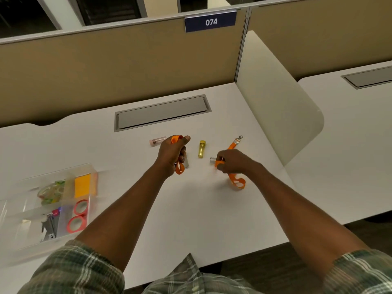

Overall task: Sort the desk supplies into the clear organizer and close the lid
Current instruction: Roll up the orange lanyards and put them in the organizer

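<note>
My left hand (172, 153) is closed around a folded orange lanyard (179, 168), whose loops stick out above and below the fist. My right hand (230, 161) grips a second orange lanyard (236, 181); its metal clip end (238, 140) lies on the desk beyond the hand, and a small clear tube (212, 160) pokes out by the fingers. On the desk between the hands lies a yellow tube (202, 149), and a pink tube (158, 141) lies left of my left hand. The clear organizer (27, 211) sits open at the left, holding tape rolls, sticky notes and clips.
A grey cable hatch (162, 112) is set into the white desk (191, 209) behind the supplies. A white divider panel (275, 102) rises on the right, with a tan partition wall behind. The organizer's lid is not clearly visible.
</note>
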Available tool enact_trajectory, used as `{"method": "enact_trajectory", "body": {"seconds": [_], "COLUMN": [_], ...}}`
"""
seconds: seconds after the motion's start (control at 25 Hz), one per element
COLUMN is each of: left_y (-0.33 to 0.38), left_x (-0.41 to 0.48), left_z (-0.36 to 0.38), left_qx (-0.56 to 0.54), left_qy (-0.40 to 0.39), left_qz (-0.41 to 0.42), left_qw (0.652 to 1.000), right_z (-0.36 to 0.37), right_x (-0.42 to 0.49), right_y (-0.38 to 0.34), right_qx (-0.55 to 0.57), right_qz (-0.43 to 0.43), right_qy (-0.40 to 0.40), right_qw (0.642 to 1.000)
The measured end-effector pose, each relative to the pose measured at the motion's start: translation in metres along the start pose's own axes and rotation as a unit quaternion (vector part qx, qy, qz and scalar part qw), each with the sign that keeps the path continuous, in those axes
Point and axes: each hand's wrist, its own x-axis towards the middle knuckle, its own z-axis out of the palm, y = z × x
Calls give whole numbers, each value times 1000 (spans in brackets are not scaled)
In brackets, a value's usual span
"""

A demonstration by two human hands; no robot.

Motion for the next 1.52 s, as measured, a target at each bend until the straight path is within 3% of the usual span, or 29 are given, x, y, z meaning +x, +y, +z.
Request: {"method": "enact_trajectory", "body": {"seconds": [0.36, 0.64, 0.92, 1.0, 1.08, 1.2, 1.52], "left_y": [6, 19, 56, 64, 68, 67, 47], "left_x": [3, 4, -6, -8, -6, -1, -4], "left_z": [31, 31, 18, 12, 3, -19, -72], "left_qx": [84, 85, 96, 130, 140, 126, 126], "left_qy": [-31, -21, -128, -112, -67, -21, 51], "left_qz": [29, 60, 174, 184, 180, 168, 131], "left_qw": [996, 994, 972, 968, 971, 977, 982], "right_z": [-102, -143, -164, -174, -186, -202, -256], "right_x": [-14, -23, -29, -31, -32, -33, -54], "right_y": [-53, -91, -119, -127, -135, -146, -180], "right_qx": [65, 102, 159, 110, -41, -223, -302], "right_qz": [-65, -114, -164, -166, -162, -135, -131], "right_qy": [-8, 2, 21, 45, 93, 151, 256], "right_qw": [996, 988, 973, 979, 982, 953, 909]}}
